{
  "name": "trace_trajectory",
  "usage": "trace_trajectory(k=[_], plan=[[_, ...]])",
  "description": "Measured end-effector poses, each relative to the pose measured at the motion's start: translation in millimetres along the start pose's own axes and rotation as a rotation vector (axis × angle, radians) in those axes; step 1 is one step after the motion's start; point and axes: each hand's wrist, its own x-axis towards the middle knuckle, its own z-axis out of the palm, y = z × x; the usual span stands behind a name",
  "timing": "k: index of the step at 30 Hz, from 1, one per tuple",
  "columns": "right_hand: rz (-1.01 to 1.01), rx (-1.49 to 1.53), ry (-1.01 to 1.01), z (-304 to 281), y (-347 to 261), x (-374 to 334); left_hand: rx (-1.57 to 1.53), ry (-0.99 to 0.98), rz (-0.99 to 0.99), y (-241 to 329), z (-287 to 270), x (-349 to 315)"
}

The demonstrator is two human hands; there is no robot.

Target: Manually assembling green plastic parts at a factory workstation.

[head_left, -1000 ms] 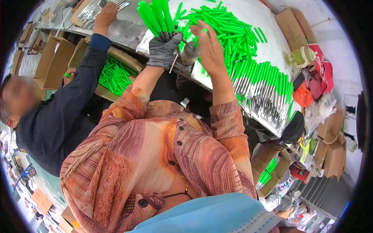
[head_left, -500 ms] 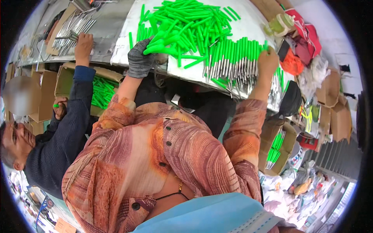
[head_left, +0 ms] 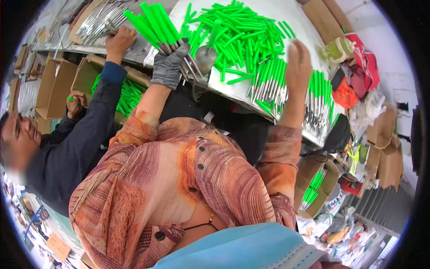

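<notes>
- A cardboard box (head_left: 92,76) sits under the table's left edge and holds a heap of loose green-handled tools (head_left: 127,96).
- Just beside it, a co-worker in a dark blue sleeve (head_left: 89,121) rests one hand (head_left: 118,41) on a pile of bare metal rods (head_left: 96,20) on the tabletop; the other hand (head_left: 76,102) pinches a small green piece near the box.
- The left hand (head_left: 169,67), in a grey knit glove, is clenched around a bundle of green-handled tools (head_left: 154,24), the handles fanning up and to the left, the metal ends poking out beside the glove.
- The white table (head_left: 251,96) carries a loose pile of green handles (head_left: 233,38) at its middle, and a row of finished tools (head_left: 273,87) lies along its near edge.
- The right hand (head_left: 298,60), bare, hangs over that row with fingers loosely spread, gripping nothing; whether it touches the tools I cannot tell.
- Low on the right, an open carton (head_left: 316,184) on the floor holds more green-handled tools standing on end.
</notes>
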Motion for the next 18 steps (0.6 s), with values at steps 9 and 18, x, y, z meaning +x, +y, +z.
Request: trace_trajectory(k=[9, 18], plan=[[0.0, 0.735, -0.42, 106.3, -88.5, -2.8, -0.004, -0.021, 0.061, 5.4, -5.2, 8.8], [0.071, 0.722, -0.414, 126.1, -74.5, -26.1, -0.029, 0.038, 0.105, 13.0, 5.6, 11.3]])
